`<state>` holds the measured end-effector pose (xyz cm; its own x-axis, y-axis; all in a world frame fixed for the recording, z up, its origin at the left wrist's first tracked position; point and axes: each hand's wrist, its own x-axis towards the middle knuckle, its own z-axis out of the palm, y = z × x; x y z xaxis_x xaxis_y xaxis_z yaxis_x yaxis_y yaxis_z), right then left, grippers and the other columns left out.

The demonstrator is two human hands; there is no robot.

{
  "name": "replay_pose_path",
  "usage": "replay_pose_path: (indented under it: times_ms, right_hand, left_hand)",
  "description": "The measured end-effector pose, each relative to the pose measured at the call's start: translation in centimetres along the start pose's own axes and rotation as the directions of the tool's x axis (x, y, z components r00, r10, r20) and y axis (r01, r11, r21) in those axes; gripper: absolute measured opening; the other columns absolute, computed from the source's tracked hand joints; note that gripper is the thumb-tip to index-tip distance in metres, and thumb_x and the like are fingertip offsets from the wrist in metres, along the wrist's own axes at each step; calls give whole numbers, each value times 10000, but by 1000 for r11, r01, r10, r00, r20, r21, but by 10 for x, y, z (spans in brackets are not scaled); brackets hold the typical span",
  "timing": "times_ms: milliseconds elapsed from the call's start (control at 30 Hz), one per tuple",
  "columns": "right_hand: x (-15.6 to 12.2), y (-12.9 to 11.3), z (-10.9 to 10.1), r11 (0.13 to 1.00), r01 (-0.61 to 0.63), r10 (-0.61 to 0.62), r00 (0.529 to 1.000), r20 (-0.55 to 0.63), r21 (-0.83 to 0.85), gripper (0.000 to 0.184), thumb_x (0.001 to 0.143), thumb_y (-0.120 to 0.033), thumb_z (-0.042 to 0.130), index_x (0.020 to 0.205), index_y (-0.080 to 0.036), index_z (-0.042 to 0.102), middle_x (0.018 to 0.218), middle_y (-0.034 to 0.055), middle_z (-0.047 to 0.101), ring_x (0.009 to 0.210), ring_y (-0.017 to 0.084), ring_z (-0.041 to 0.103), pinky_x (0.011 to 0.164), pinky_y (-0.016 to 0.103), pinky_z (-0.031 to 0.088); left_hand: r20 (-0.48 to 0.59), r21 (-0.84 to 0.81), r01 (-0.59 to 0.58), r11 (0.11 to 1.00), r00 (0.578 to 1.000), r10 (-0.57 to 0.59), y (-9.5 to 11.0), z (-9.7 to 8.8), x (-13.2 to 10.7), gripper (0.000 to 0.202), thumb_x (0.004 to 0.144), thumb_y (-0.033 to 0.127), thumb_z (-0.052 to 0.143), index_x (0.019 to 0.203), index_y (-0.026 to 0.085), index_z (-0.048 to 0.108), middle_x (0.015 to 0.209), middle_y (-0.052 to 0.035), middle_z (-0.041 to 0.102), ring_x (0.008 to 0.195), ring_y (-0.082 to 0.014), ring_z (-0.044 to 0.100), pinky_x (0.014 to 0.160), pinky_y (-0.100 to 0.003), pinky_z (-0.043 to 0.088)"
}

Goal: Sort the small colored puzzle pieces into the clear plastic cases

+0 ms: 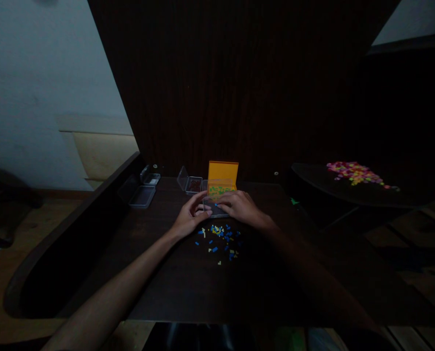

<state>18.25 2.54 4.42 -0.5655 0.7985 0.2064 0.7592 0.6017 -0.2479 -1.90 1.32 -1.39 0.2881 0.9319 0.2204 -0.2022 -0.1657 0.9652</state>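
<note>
One left hand (191,216) grips clear plastic box (221,214); right hand (241,206) pinches small blue piece (216,204); I judge placing step, needing release.

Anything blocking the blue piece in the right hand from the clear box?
Nothing visible: the right hand has the blue piece over or inside the clear box, and the left hand is off at the box's left end.

The right hand (241,204) hides part of the clear box (210,203).
</note>
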Motion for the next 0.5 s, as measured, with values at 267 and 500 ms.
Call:
replay_pose_path:
  times_ms: [267,500]
  right_hand:
    - [1,-2,-10,995,32,-24,996,86,-90,249,919,-254,564,1112,-259,721,1148,47,701,1029,229,642,835,314,476]
    - [-7,7,-41,990,121,-129,985,111,70,170,864,-210,635,990,-206,749,990,53,729,890,182,649,772,268,449]
  left_hand:
    - [9,30,15,999,1000,-15,3,2,-3,668,695,258,776,1310,216,520,1260,-112,569,920,-155,612,818,-309,529]
    - [-15,53,20,998,1000,-19,0,-2,-1,675,684,267,775,1307,220,518,1275,-115,557,929,-169,617,812,-321,526]
